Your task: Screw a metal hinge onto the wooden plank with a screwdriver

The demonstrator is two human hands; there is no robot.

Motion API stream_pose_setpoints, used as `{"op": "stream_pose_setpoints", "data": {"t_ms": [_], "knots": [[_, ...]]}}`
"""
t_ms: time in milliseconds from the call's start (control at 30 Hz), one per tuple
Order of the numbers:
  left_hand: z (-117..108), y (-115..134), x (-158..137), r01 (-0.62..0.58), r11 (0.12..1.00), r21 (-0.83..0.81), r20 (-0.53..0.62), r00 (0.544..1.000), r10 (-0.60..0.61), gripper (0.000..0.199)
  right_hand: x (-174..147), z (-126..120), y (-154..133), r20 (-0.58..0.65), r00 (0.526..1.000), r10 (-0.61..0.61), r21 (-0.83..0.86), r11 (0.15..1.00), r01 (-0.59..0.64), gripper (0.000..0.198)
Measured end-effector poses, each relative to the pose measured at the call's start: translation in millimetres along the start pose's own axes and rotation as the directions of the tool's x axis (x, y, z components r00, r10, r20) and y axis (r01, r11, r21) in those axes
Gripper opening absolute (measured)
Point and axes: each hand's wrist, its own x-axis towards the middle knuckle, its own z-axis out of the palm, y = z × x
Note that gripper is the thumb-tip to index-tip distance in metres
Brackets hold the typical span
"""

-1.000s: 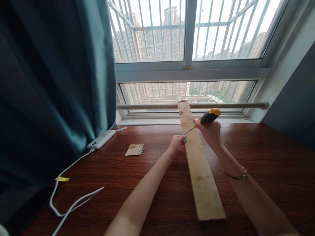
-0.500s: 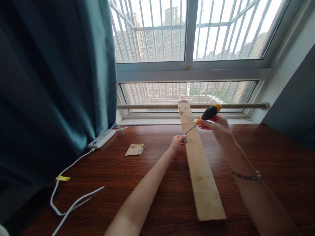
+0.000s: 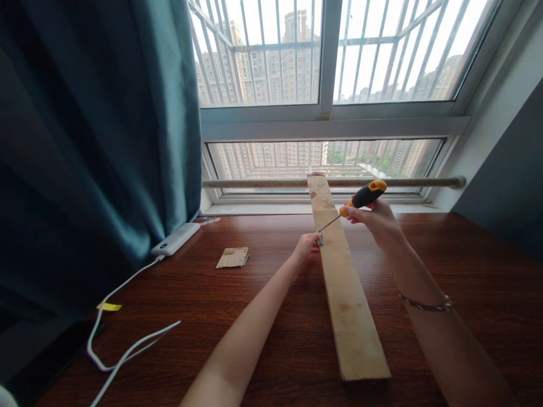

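Observation:
A long wooden board (image 3: 350, 305) lies on the dark wood tabletop, its far end reaching to the window rail. On its left edge sits a small metal hinge-like plate (image 3: 320, 239). My left hand (image 3: 306, 249) is closed at that plate, fingertips pinching it against the board's edge. My right hand (image 3: 377, 220) grips a screwdriver (image 3: 365, 195) with a black and yellow handle, above the board's right side. Its shaft slants down to the left, and the tip meets the plate by my left fingertips. Any screw under the tip is too small to make out.
A small piece of thin wood (image 3: 232, 257) with metal bits at its edge lies left of the board. Farther left are a white power bank (image 3: 176, 239), a white cable (image 3: 127, 353) and a yellow tag (image 3: 111, 307). A blue curtain (image 3: 102, 113) hangs at left; a rail (image 3: 403, 182) crosses the window.
My right hand and the screwdriver handle have shifted very slightly to the right. The left hand, the plate and the board look the same.

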Motion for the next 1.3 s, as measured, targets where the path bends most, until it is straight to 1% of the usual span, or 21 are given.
{"op": "stream_pose_setpoints", "data": {"t_ms": [100, 200, 233, 300, 367, 400, 433, 467, 500, 567, 600, 667, 767, 833, 900, 967, 1033, 1100, 1167, 1233, 1300], "knots": [[0.7, -1.5, 0.6, 0.003, 1.0, -0.024, 0.004, 1.0, -0.002, 0.032, -3.8, -2.9, -8.5, 0.1, 0.995, -0.005, 0.048, 0.999, 0.0, 0.038], [1.5, -2.8, 0.7, -0.014, 0.999, -0.044, 0.009, 1.0, 0.015, 0.03, -5.0, -3.8, -10.8, 0.122, 0.993, 0.0, 0.023, 1.0, -0.003, 0.04], [1.6, -3.2, 0.7, -0.018, 0.998, -0.052, 0.008, 1.0, 0.018, 0.03, -4.6, -3.6, -9.7, 0.101, 0.995, -0.008, -0.026, 1.0, 0.01, 0.041], [1.6, -3.8, 0.7, -0.024, 0.997, -0.069, 0.004, 1.0, 0.024, 0.029, -3.4, -2.5, -5.2, 0.018, 0.997, -0.077, -0.212, 0.974, 0.079, 0.04], [1.4, -4.3, 0.7, -0.029, 0.996, -0.083, -0.003, 1.0, 0.028, 0.029, -2.1, 0.0, 1.2, -0.09, 0.973, -0.213, -0.441, 0.884, 0.153, 0.038], [1.3, -4.4, 0.6, -0.032, 0.996, -0.086, -0.008, 0.999, 0.032, 0.028, -1.6, 1.7, 4.4, -0.133, 0.952, -0.277, -0.523, 0.835, 0.17, 0.038], [1.3, -4.3, 0.6, -0.035, 0.996, -0.086, -0.011, 0.999, 0.034, 0.028, -1.3, 3.6, 7.2, -0.16, 0.935, -0.316, -0.561, 0.809, 0.178, 0.039], [1.3, -4.2, 0.5, -0.035, 0.996, -0.085, -0.013, 0.999, 0.034, 0.028, -1.0, 5.4, 9.2, -0.172, 0.932, -0.32, -0.547, 0.817, 0.18, 0.041], [1.4, -3.8, 0.3, -0.031, 0.996, -0.085, -0.014, 0.999, 0.03, 0.029, -0.9, 6.9, 10.2, -0.167, 0.942, -0.291, -0.486, 0.856, 0.178, 0.042], [1.7, -3.0, 0.0, -0.021, 0.996, -0.086, -0.013, 1.0, 0.02, 0.029, -1.2, 8.1, 8.8, -0.103, 0.979, -0.177, -0.273, 0.951, 0.143, 0.047], [1.8, -2.6, -0.1, -0.017, 0.996, -0.088, -0.014, 1.0, 0.016, 0.029, -1.6, 7.7, 6.4, -0.047, 0.992, -0.12, -0.158, 0.981, 0.111, 0.049], [2.0, -2.0, -0.4, -0.019, 0.996, -0.089, -0.013, 1.0, 0.018, 0.029, -2.9, 4.8, 0.0, 0.071, 0.996, -0.046, 0.021, 0.999, 0.045, 0.05], [2.0, -1.8, -0.7, -0.032, 0.996, -0.08, -0.008, 0.999, 0.031, 0.029, -5.0, 0.0, -7.6, 0.185, 0.983, -0.013, 0.14, 0.99, -0.013, 0.052], [2.1, -1.9, -0.8, -0.037, 0.997, -0.073, -0.017, 0.999, 0.036, 0.027, -5.3, -0.6, -7.5, 0.173, 0.985, -0.021, 0.113, 0.994, 0.001, 0.05], [2.3, -2.1, -0.7, -0.038, 0.997, -0.073, -0.029, 0.999, 0.036, 0.026, -4.4, 1.6, -2.5, 0.11, 0.992, -0.063, -0.007, 0.998, 0.065, 0.044], [2.6, -2.1, -0.6, -0.036, 0.997, -0.072, -0.034, 0.999, 0.033, 0.026, -2.5, 5.3, 5.2, 0.028, 0.991, -0.127, -0.157, 0.979, 0.13, 0.041], [2.8, -1.9, -0.6, -0.034, 0.997, -0.068, -0.035, 0.999, 0.032, 0.027, -0.7, 8.5, 11.8, -0.036, 0.986, -0.163, -0.245, 0.958, 0.149, 0.041], [3.0, -1.2, -1.0, -0.034, 0.997, -0.064, -0.034, 0.999, 0.031, 0.027, 0.5, 9.4, 14.4, -0.069, 0.986, -0.15, -0.236, 0.963, 0.13, 0.042], [3.2, -0.2, -1.6, -0.029, 0.998, -0.063, -0.026, 0.999, 0.027, 0.027, 0.7, 7.1, 11.7, -0.051, 0.994, -0.096, -0.165, 0.983, 0.087, 0.044], [3.4, 0.8, -2.3, -0.021, 0.998, -0.066, -0.008, 1.0, 0.021, 0.027, -0.1, 2.3, 4.9, 0.011, 1.0, -0.025, -0.092, 0.995, 0.026, 0.046], [3.7, 1.4, -2.9, -0.019, 0.997, -0.071, 0.002, 1.0, 0.019, 0.027, -1.5, -3.2, -2.9, 0.103, 0.994, 0.034, -0.027, 0.999, -0.031, 0.049]]}}
